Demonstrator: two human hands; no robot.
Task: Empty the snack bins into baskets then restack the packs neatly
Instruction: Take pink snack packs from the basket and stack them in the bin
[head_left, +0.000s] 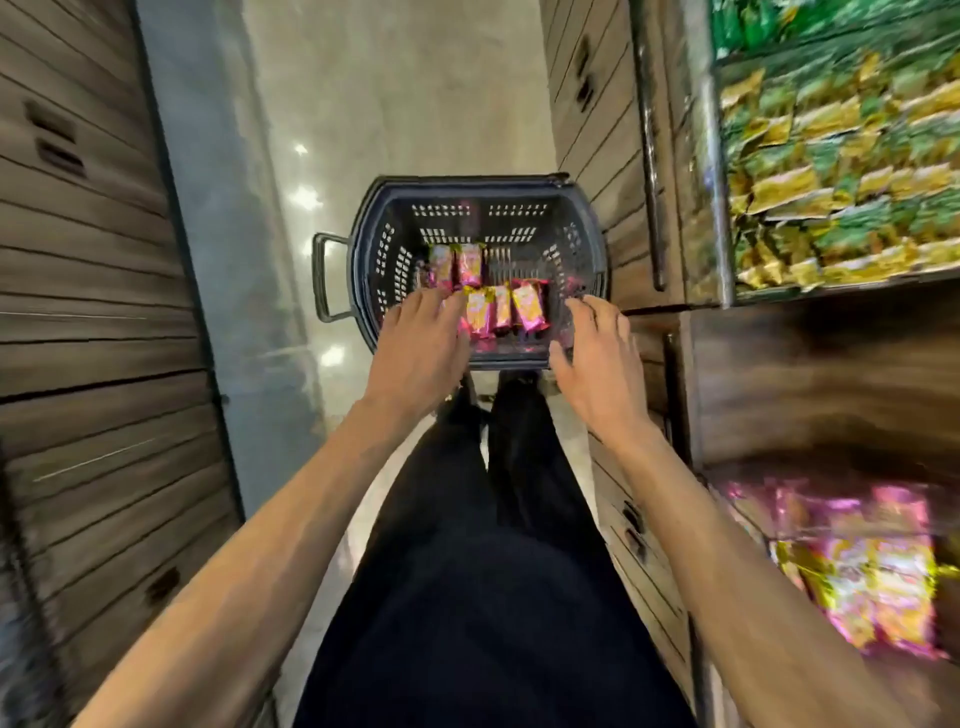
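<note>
Nothing held in either hand, fingers uncurled on both.

Left hand (421, 340): fingers nearly straight, pointing forward into the basket (467, 180). Tips sit over the near-left end of the pink packs (529, 307). Can't tell whether they touch a pack or just hover.

Right hand (597, 358): fingers relaxed and slightly spread, palm down, over the basket's near-right rim, thumb toward the middle. Contact with the rim is unclear.

Basket: dark plastic, perforated walls, on the glossy floor (395, 104) straight ahead of my feet. One handle (323, 275) is folded out to the left.

Pink packs: pink-and-gold wrappers lying flat on the basket bottom. Two sit side by side left of centre. Three more form a row nearer me, edge to edge, just beside my left fingertips. Anything under the left hand is hidden.

Right side: wooden shelf unit (805, 374). Below its panel is a pink pile (872, 582) in the same colours as the basket packs, too blurred to count. Above the panel, green packs (831, 171) with gold ends are heaped loosely, also blurred.

Left side: wood drawer fronts (93, 270) with dark slot pulls. My black trousers (467, 571) fill the bottom centre, between both forearms.
</note>
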